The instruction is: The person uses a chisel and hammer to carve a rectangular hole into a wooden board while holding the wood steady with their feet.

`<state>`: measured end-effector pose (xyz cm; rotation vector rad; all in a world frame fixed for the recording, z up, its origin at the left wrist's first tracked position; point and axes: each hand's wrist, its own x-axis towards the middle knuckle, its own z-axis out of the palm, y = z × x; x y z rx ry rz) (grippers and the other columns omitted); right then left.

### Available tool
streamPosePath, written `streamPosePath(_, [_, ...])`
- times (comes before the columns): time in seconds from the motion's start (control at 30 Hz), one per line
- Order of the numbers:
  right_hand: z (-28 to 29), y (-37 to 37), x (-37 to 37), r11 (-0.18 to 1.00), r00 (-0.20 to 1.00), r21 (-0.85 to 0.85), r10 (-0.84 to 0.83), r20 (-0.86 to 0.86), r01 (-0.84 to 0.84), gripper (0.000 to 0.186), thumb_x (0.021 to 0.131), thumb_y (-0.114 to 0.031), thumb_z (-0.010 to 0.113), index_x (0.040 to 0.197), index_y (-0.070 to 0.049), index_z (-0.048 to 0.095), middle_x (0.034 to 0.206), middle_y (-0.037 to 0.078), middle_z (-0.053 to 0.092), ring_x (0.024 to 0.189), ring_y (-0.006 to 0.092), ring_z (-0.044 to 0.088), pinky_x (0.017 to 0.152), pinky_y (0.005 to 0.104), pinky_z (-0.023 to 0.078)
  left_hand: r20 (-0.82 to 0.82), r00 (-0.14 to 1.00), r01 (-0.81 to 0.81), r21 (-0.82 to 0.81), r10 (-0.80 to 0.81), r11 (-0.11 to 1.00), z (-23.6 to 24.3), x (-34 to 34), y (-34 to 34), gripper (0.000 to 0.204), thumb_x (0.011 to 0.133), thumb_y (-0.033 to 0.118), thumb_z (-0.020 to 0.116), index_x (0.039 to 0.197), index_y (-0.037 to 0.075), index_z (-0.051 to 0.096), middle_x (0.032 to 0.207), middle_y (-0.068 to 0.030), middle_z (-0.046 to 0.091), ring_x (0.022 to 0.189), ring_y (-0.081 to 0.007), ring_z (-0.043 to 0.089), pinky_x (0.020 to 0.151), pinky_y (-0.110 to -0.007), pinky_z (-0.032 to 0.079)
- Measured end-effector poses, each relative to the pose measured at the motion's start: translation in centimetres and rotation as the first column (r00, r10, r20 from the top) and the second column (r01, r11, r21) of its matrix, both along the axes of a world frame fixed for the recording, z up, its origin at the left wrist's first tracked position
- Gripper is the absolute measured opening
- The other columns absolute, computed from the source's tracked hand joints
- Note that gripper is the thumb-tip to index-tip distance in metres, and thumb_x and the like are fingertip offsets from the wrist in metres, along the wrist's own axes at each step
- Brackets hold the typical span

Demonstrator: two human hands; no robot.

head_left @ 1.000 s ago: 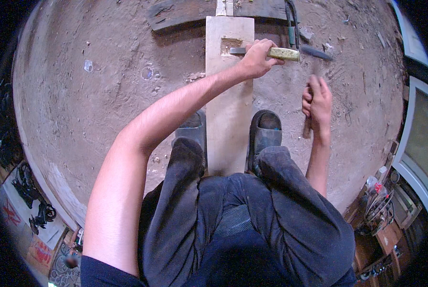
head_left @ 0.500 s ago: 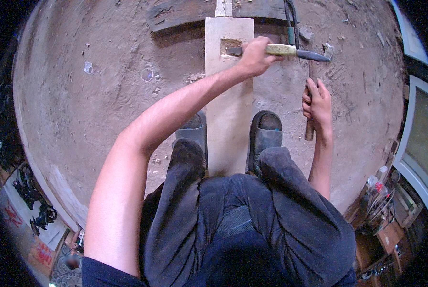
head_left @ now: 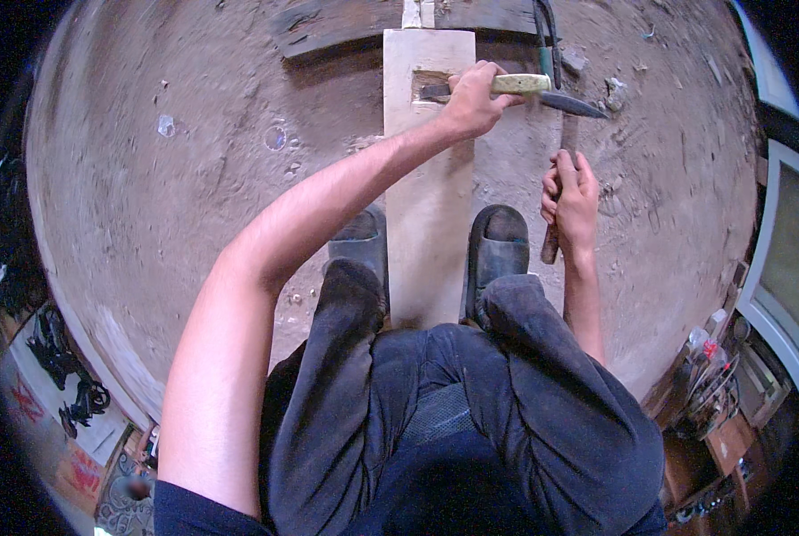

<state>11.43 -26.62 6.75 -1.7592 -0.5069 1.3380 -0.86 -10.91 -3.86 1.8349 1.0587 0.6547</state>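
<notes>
Above the littered dirt floor (head_left: pixel 194 205), left fingers (head_left: pixel 485 73) clasp a chisel (head_left: pixel 521 84), right fingers (head_left: pixel 551 185) a hammer (head_left: pixel 568 134).

On dirt floor (head_left: pixel 185 205): stones (head_left: pixel 615 94); clear scrap (head_left: pixel 165 125).

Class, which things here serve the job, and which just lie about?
In use:
yellow-green-handled metal chisel
wooden-handled dark metal hammer
pale rectangular wooden board

Lying about:
dark thin-framed tool with green grip
clear plastic scrap
grey angular stone

Dusty brown floor (head_left: pixel 194 196), white-framed glazed panel (head_left: pixel 786 255) at the right edge, jumbled clutter (head_left: pixel 708 384) lower right
</notes>
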Motion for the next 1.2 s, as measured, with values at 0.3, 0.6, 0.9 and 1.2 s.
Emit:
streamPosePath(0.3, [-2.6, -2.3, 1.4, 0.992, 0.994, -0.064, -0.108, -0.009, 0.107, 0.021, 0.094, -0.023, 0.059, 0.102, -0.006, 0.048, 0.064, -0.001, 0.046, 0.043, 0.0065, 0.042, 0.035, 0.0233, 0.031, 0.067, 0.975, 0.217, -0.124, -0.21, 0.968, 3.4, -2.7, -0.4, 0.05, 0.068, 0.04, 0.085, 0.093, 0.001, 0.065, 0.093, -0.0132, 0.067, 0.09, -0.0206, 0.065, 0.081, -0.034, 0.05])
streamPosePath(0.6, [-7.5, -7.8, -2.6, 0.984, 0.985, -0.105, -0.155, -0.077, 0.146, 0.051, 0.092, -0.012, 0.057, 0.137, -0.006, 0.036, 0.063, 0.001, 0.047, 0.044, 0.0091, 0.045, 0.034, 0.0263, 0.035, 0.045, 0.773, 0.633, 0.003, -0.632, 0.774, 2.5, -7.5, -0.7, 0.028, 0.058, 0.005, 0.072, 0.085, 0.006, 0.063, 0.081, -0.0082, 0.063, 0.083, -0.0237, 0.062, 0.078, -0.038, 0.045])
streamPosePath(0.9, [-10.6, -7.0, -6.2, 0.998, 0.972, 0.047, -0.04, 0.232, 0.03, 0.035, 0.089, -0.009, 0.059, 0.122, -0.002, 0.049, 0.072, 0.006, 0.056, 0.045, 0.0108, 0.052, 0.035, 0.0278, 0.038, -0.313, 0.592, 0.804, 0.299, -0.743, 0.514, 1.7, -9.0, -1.9, 0.031, 0.049, 0.011, 0.07, 0.078, 0.012, 0.057, 0.081, -0.0036, 0.059, 0.088, -0.0251, 0.057, 0.085, -0.039, 0.039])
streamPosePath(1.2, [-10.2, -7.7, -6.5, 0.999, 0.974, 0.046, -0.011, 0.228, 0.001, 0.039, 0.081, -0.007, 0.065, 0.118, -0.002, 0.054, 0.083, 0.012, 0.067, 0.054, 0.0179, 0.063, 0.05, 0.0327, 0.05, -0.365, 0.615, 0.78, 0.407, -0.699, 0.474, 3.6, -9.3, -2.7, 0.033, 0.053, 0.009, 0.072, 0.082, 0.01, 0.055, 0.086, -0.0041, 0.056, 0.092, -0.025, 0.054, 0.088, -0.039, 0.04])
